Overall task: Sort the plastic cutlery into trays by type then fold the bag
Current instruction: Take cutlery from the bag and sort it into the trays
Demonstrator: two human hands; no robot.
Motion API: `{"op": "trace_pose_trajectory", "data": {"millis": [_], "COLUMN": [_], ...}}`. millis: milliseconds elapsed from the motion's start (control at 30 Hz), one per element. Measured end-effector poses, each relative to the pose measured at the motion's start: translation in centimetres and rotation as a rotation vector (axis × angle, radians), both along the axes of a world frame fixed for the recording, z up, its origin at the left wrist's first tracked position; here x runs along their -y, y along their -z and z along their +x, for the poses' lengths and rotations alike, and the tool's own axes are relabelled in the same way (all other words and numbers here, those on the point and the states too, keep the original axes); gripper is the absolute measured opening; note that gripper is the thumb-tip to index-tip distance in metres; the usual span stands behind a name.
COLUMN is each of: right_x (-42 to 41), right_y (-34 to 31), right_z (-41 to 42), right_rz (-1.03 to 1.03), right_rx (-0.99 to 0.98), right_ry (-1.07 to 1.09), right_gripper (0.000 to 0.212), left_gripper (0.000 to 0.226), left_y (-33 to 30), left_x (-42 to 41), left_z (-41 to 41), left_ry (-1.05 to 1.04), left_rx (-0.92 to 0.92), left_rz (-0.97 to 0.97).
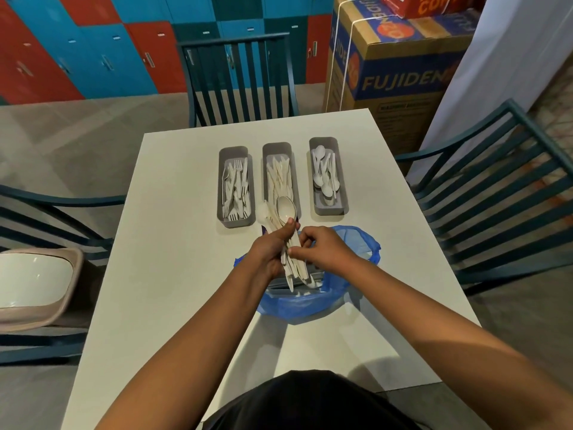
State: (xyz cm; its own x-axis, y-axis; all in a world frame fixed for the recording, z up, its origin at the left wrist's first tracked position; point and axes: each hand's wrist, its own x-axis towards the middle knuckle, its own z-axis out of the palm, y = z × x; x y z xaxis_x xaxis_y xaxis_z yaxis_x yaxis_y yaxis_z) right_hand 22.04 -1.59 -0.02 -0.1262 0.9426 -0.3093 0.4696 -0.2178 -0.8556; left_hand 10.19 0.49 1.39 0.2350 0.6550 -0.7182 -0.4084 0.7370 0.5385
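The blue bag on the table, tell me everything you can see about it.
The blue bag is thin, slightly see-through plastic, crumpled and lying open on the white table just in front of the three grey trays. Its mouth is spread wide, with the rim bunched up on the far right side. Inside, white plastic cutlery and what looks like a grey flat pack show through. The left hand and right hand hold a bundle of cutlery above its opening; whether either hand touches the bag cannot be told.
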Motion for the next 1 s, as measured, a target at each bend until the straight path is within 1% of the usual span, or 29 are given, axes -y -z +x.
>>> {"op": "trace_pose_trajectory", "data": {"millis": [167, 367, 533, 600, 667, 733, 800, 867, 900, 933, 1000], "right_x": [-0.4, -0.7, -0.8, -0.7, -0.7, -0.7, -0.8, -1.1, -1.1, -1.3, -1.4], "right_y": [0.0, -0.5, -0.6, -0.6, -0.5, -0.4, -0.4, -0.4, -0.4, -0.4, -0.4], "right_z": [-0.2, 0.4, 0.4, 0.2, 0.0, -0.1, -0.4, -0.4, -0.3, -0.3, -0.1], "right_rz": [-0.079, -0.171, -0.179, -0.167, -0.127, -0.078, -0.022, 0.027, 0.038, 0.038, 0.005], "right_rx": [-0.065, -0.150, -0.137, -0.138, -0.119, -0.069, 0.015, 0.106, 0.126, 0.129, 0.081], "right_ry": [0.033, 0.028, 0.025, 0.049, 0.104, 0.136, 0.101, 0.067, 0.063, 0.067, 0.095], "right_gripper": [0.031, 0.026, 0.023, 0.019, 0.009, 0.014, 0.013, 0.006, 0.008, 0.014, 0.024], "left_gripper": [0.018, 0.017, 0.014, 0.015, 0.016, 0.019, 0.021, 0.023, 0.024, 0.024, 0.025], "left_y": [0.1, 0.1, 0.6, 0.8, 1.0, 1.1, 1.2, 1.2, 1.1, 1.1, 1.1], "left_x": [0.1, 0.0, -0.3, -0.4, -0.4, -0.4, -0.3, -0.2, -0.2, -0.2, -0.2], "left_z": [0.0, -0.7, -1.2, -1.1, -1.1, -0.9, -0.7, -0.5, -0.5, -0.5, -0.5], "left_ry": [0.037, 0.058, 0.040, 0.029, 0.011, 0.000, -0.004, -0.009, -0.008, -0.004, 0.006], "left_rx": [-0.035, 0.037, -0.061, -0.097, -0.136, -0.192, -0.207, -0.190, -0.181, -0.174, -0.173], "left_rz": [0.050, 0.085, 0.151, 0.166, 0.175, 0.188, 0.204, 0.218, 0.223, 0.227, 0.233]}}
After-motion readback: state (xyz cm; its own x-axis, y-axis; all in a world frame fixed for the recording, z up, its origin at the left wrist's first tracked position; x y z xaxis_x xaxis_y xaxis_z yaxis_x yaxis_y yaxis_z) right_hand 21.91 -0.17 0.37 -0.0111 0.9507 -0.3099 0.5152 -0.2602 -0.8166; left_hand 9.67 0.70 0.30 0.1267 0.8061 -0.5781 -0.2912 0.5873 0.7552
